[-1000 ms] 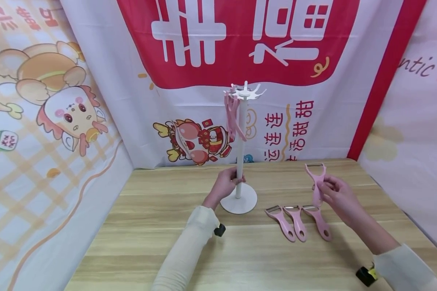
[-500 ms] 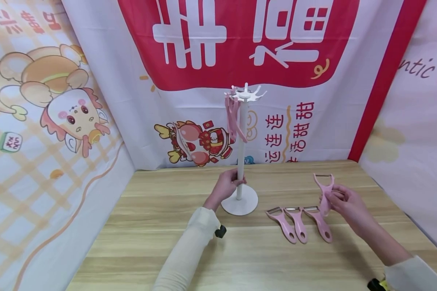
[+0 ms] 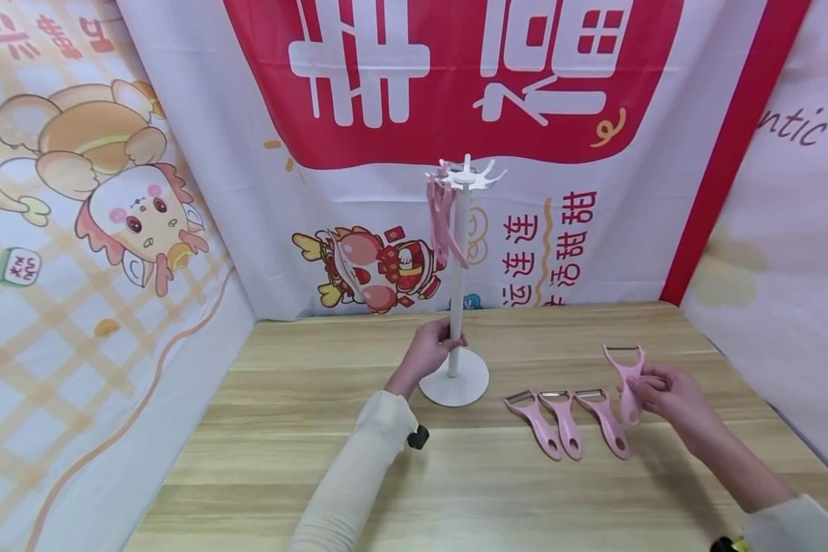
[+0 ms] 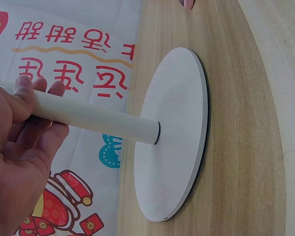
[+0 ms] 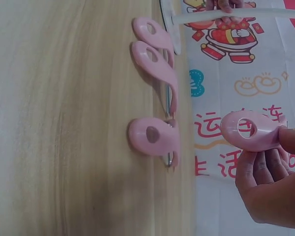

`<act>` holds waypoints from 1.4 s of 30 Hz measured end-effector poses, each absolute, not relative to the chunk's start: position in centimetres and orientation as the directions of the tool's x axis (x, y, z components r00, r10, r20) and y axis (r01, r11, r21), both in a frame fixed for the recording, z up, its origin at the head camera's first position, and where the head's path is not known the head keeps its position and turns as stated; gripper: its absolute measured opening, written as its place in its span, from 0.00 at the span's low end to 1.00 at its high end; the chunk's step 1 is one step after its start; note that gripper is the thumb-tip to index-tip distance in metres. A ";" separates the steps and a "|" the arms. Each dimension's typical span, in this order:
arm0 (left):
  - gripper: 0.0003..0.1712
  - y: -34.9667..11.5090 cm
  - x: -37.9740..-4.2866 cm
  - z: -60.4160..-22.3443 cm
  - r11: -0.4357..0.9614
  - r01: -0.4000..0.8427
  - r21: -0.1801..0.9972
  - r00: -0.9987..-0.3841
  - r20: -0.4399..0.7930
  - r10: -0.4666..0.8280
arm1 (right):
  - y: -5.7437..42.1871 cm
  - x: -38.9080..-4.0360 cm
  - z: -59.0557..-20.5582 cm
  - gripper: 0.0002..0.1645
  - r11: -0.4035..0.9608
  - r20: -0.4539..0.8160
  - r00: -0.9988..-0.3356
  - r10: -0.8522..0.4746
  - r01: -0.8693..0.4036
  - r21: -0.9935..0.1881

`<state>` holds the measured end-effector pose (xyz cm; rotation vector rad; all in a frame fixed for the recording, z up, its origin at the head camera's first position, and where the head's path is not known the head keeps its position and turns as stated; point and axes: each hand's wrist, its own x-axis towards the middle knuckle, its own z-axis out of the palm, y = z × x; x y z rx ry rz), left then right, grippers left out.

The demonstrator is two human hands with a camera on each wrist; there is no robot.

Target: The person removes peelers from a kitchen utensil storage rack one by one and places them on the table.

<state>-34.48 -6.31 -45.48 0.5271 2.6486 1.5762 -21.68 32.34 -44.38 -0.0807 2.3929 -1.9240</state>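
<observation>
A white stand [image 3: 458, 284] rises from a round base [image 4: 172, 132], and my left hand [image 3: 429, 351] grips its pole low down. Pink peelers [image 3: 440, 222] hang from the hooks on the left of its top; they overlap, so their number is hard to tell. On the right, my right hand [image 3: 672, 395] pinches a pink Y-shaped peeler [image 3: 629, 383] by its handle, blade end pointing away, held above the table. In the right wrist view the handle hole of this peeler [image 5: 236, 130] faces the camera. Left of that hand three more pink peelers [image 3: 563, 422] lie side by side.
The wooden table [image 3: 303, 445] ends against a printed cloth backdrop [image 3: 359, 192] behind the stand. Cloth walls [image 3: 793, 253] also enclose the left and right sides. Several white hooks [image 3: 479, 175] fan out at the stand's top.
My right hand has moved to the right and nearer to me with the peeler, lowering it beside the three on the table. The left hand keeps its grip on the pole.
</observation>
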 end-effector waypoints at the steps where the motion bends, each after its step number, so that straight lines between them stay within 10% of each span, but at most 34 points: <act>1: 0.07 -6.3 -34.5 -45.5 0.435 0.275 0.858 -0.944 0.154 0.293 | 32.4 -21.7 -44.4 0.20 0.220 -0.024 -0.996 -0.084 0.005 -0.975; 42: 0.06 -6.6 -34.8 -45.7 0.428 0.303 0.852 -0.933 0.174 0.314 | 35.6 -22.4 -47.3 0.30 0.518 -0.251 -0.966 -0.060 0.185 -0.835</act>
